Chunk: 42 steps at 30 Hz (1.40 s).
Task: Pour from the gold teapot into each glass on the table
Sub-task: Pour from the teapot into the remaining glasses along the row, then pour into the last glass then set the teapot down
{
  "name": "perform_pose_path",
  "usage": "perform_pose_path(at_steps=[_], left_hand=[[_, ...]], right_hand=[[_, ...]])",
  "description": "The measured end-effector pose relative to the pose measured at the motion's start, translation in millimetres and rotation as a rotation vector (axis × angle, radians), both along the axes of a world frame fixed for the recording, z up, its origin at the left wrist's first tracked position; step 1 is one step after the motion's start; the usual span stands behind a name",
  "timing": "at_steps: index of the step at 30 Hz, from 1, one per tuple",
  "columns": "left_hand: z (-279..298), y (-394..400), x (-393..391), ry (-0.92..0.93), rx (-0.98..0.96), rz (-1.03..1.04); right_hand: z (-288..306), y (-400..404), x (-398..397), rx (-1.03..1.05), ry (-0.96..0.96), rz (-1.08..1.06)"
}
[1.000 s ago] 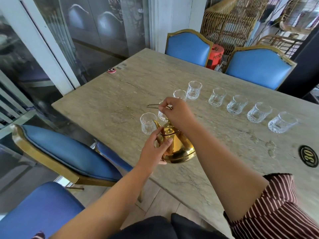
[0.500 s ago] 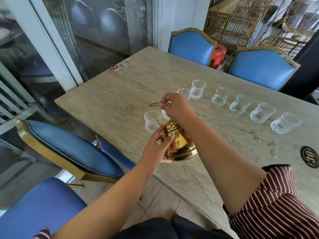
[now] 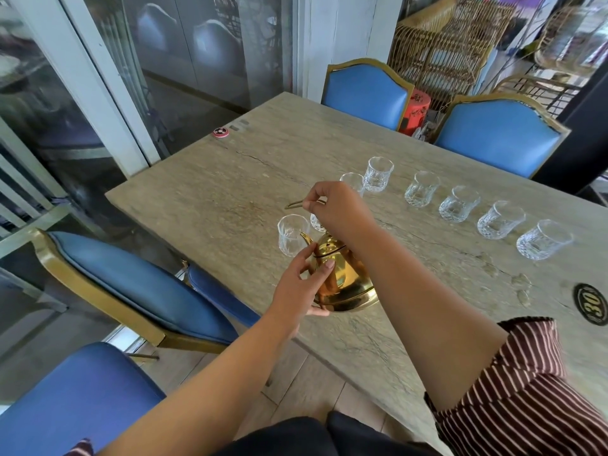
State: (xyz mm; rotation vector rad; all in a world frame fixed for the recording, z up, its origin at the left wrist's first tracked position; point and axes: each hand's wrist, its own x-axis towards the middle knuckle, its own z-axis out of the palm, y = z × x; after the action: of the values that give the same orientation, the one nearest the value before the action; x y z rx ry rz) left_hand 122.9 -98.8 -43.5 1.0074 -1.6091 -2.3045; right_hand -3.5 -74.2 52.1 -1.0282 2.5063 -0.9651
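The gold teapot (image 3: 345, 278) is tilted to the left, its spout at the rim of the nearest glass (image 3: 291, 235). My right hand (image 3: 335, 209) pinches the thin wire handle above the pot. My left hand (image 3: 302, 284) steadies the pot's side and lid with fingers on its body. Several clear cut glasses stand in a curved row on the stone table (image 3: 230, 199): one partly hidden behind my right hand (image 3: 317, 222), then others (image 3: 378, 174) (image 3: 421, 189) running right to the last (image 3: 543, 240).
Blue gold-framed chairs stand at the far side (image 3: 365, 93) (image 3: 496, 139) and at the left near edge (image 3: 131, 287). A small red disc (image 3: 220, 132) lies at the table's far left corner. A black round "30" badge (image 3: 592, 304) sits on the right.
The teapot has tilted a little more toward the nearest glass, spout closer to its rim. Both hands keep their hold. The camera view shifted slightly.
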Motion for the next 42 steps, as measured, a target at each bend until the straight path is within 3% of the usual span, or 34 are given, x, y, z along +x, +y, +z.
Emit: perform_pose_path(at_steps=[42], left_hand=[[8,-10,7,0.028,0.067,-0.023]], right_hand=[[12,-14,5,0.041,0.073,0.046]])
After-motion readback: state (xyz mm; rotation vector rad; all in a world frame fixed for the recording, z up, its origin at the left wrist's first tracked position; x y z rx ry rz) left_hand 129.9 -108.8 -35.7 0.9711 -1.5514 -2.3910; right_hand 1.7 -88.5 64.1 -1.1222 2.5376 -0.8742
